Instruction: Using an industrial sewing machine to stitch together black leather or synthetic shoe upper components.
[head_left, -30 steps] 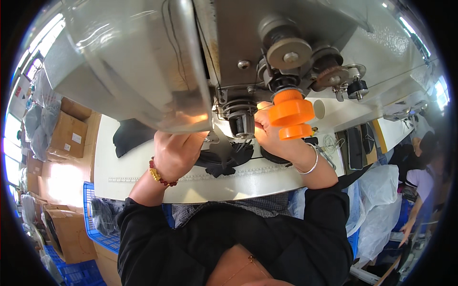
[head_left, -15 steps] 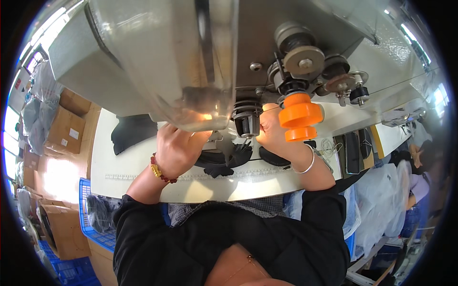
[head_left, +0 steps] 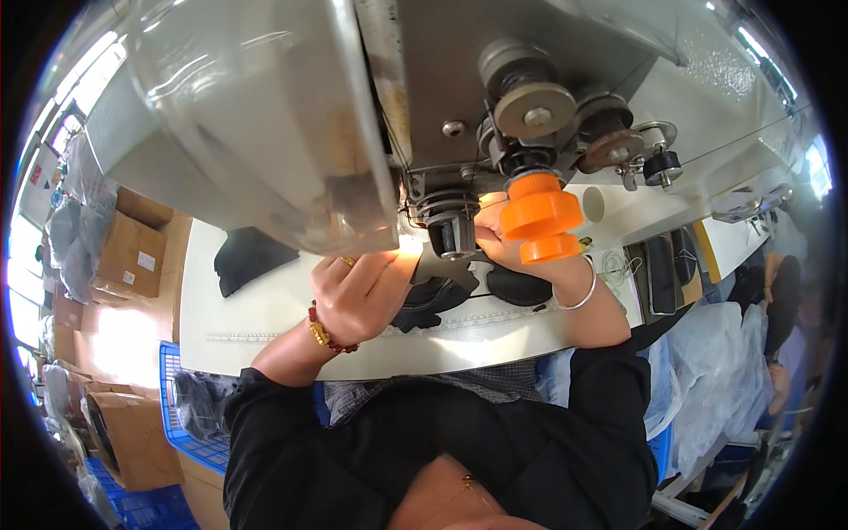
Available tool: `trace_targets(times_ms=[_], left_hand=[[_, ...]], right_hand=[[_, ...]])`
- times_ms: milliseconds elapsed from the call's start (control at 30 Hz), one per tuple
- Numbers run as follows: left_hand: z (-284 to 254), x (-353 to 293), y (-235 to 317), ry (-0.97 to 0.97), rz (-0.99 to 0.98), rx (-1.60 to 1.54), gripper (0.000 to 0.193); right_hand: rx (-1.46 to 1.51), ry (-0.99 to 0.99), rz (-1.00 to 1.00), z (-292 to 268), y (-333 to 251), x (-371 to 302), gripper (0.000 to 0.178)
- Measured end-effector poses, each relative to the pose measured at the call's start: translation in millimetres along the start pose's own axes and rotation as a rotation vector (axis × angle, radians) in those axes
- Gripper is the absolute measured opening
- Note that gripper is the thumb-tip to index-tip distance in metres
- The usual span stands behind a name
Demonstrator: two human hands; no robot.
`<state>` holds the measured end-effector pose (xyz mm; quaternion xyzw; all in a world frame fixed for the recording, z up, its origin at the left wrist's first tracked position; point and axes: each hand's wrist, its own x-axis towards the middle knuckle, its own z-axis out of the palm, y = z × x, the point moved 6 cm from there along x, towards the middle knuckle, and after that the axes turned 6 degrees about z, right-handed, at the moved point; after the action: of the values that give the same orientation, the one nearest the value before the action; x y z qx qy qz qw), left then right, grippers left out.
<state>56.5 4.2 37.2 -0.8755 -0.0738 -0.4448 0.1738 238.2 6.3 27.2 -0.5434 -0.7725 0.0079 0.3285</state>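
Beneath the head of a sewing machine (head_left: 450, 97), my left hand (head_left: 360, 296) is closed, its fingertips together in the bright light by the needle area. What they pinch is too hidden to name. Dark fabric pieces (head_left: 435, 296) lie beside those fingertips, between my hands. On the other side my right hand (head_left: 505, 252) has curled fingers, partly covered by the orange knobs (head_left: 541, 212) and the tension assembly (head_left: 450, 225). I cannot make out what it grips. A rounded black piece (head_left: 521, 284) lies just below my right hand.
A black fabric piece (head_left: 252, 258) lies at the table's left. A ruler strip (head_left: 238, 336) runs along the near side of the white table (head_left: 212, 309). Blue crates (head_left: 208, 450) and cardboard boxes (head_left: 131, 256) stand left; plastic bags (head_left: 720, 380) hang right.
My left hand has moved right and turned, its fingers now reaching into the light. The dark fabric between my hands has shifted slightly right. The whole view has shifted a little too.
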Motion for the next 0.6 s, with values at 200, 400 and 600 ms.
trace_targets(times_ms=[200, 400, 600], left_hand=[[3.6, -0.8, 2.3, -0.027, -0.013, 0.036, 0.018], [5.1, -3.4, -9.9, -0.005, -0.061, 0.022, 0.014], [8.5, -12.3, -20.8, -0.119, -0.146, -0.082, 0.025]], right_hand=[[0.031, 0.173, -0.143, -9.2, -5.2, -3.6, 0.013], [0.029, 0.075, 0.022, -7.5, -20.2, -0.9, 0.024], [0.059, 0.093, -0.040, -7.8, -32.5, -3.8, 0.020]])
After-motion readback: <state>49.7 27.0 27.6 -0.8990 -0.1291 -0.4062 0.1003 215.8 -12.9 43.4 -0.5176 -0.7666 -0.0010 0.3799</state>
